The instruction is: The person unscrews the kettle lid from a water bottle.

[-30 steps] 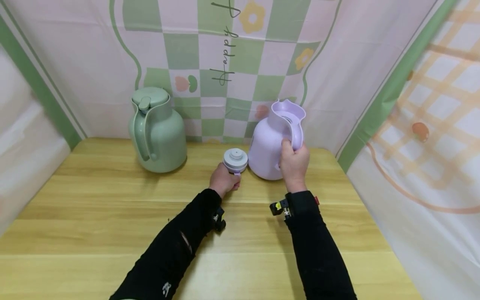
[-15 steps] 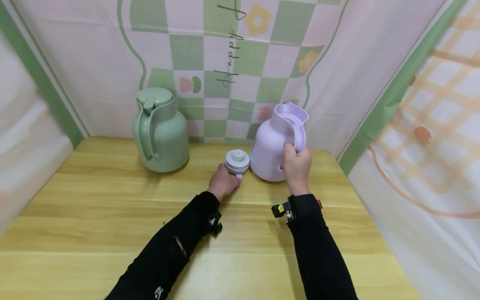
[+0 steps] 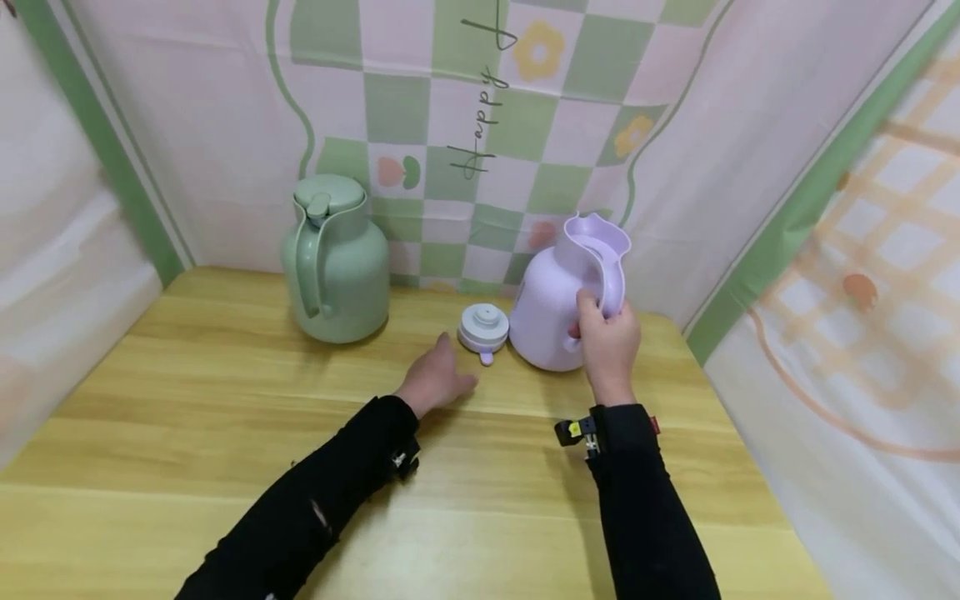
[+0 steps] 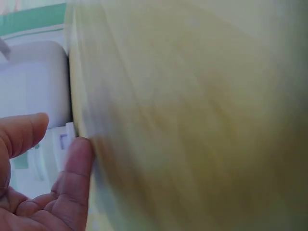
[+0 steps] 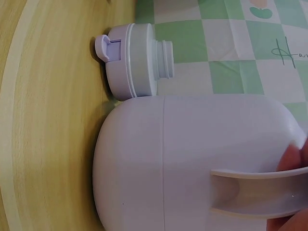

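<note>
A lilac thermos jug (image 3: 542,308) without its lid stands at the back right of the table. My right hand (image 3: 609,348) grips its handle (image 5: 260,192), fingers curled round it. Just left of the jug, the lid (image 3: 483,327) lies upside down, its grey plug upward and its lilac tab (image 5: 102,48) toward me. My left hand (image 3: 437,377) is a little left of and nearer than the lid, apart from it. Its thumb and fingers are spread and hold nothing, as the left wrist view also shows in the fingers (image 4: 77,163).
A green thermos jug (image 3: 341,267) with its lid on stands at the back left. Behind both jugs hangs a checkered cloth (image 3: 450,217), close to the table's back edge. The wooden table (image 3: 480,500) extends toward me.
My left hand has let go of the lid and drawn back to the left and toward me. The right hand keeps its hold on the handle. The head view has shifted slightly.
</note>
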`<state>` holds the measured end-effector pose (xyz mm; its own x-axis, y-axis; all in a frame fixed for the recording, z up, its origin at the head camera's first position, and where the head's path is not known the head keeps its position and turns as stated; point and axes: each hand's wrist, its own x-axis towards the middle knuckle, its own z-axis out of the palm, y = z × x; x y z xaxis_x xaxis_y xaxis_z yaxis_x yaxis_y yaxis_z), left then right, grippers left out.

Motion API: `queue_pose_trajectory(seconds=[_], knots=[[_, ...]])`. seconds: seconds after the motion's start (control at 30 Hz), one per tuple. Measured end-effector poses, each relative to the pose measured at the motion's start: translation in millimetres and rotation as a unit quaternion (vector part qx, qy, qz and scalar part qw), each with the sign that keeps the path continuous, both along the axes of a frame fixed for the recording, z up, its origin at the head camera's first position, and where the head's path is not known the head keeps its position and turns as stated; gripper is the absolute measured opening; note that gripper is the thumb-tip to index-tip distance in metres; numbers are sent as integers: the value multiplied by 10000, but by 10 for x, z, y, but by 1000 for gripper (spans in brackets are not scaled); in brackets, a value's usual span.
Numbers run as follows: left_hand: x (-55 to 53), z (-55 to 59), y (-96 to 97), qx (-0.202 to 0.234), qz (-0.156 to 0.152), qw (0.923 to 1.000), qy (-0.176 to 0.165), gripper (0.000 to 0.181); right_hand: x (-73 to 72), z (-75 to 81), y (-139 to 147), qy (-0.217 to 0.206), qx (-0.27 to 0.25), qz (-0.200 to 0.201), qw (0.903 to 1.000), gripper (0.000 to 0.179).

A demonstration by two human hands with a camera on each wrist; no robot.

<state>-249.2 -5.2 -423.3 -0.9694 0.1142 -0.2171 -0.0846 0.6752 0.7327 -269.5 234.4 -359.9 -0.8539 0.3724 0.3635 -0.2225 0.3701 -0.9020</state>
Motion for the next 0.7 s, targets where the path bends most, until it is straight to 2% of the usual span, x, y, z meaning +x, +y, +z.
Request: queue_pose_trajectory(seconds=[0.1,0.23,0.3,0.37,0.43,0.5,0.53,0.6,0.63,0.67,0.7], knots=[[77,48,-85,-261,-227,9994,86,102,50,-17,21,33,165,49,9998,41],[196,132,-226,-838,-562,9940,432,99,138,-64,37,229,486,-108,9985,50],[273,183,-309,-1127,-668,9890,693,97,206,-91,29,412,530,-327,9972,54],[354,223,-400,-1438,-728,9803,1142,93,284,-115,1,731,705,-622,9929,55],[436,241,-500,-1762,-748,9649,1798,88,373,-140,-58,1161,1026,-942,9834,52],[509,239,-601,-2105,-751,9380,2650,82,468,-173,-144,1617,1475,-1133,9692,47],[541,234,-649,-2302,-747,9202,3078,80,520,-193,-196,1785,1750,-1120,9618,45],[598,224,-736,-2642,-688,8875,3712,78,616,-229,-326,1987,2340,-883,9476,40],[624,221,-773,-2787,-652,8749,3906,78,659,-249,-395,2018,2663,-663,9402,39],[647,218,-807,-2917,-628,8664,4004,80,697,-273,-466,1961,2979,-404,9334,40],[670,217,-834,-3012,-618,8635,3999,83,734,-296,-536,1837,3330,-131,9247,42]])
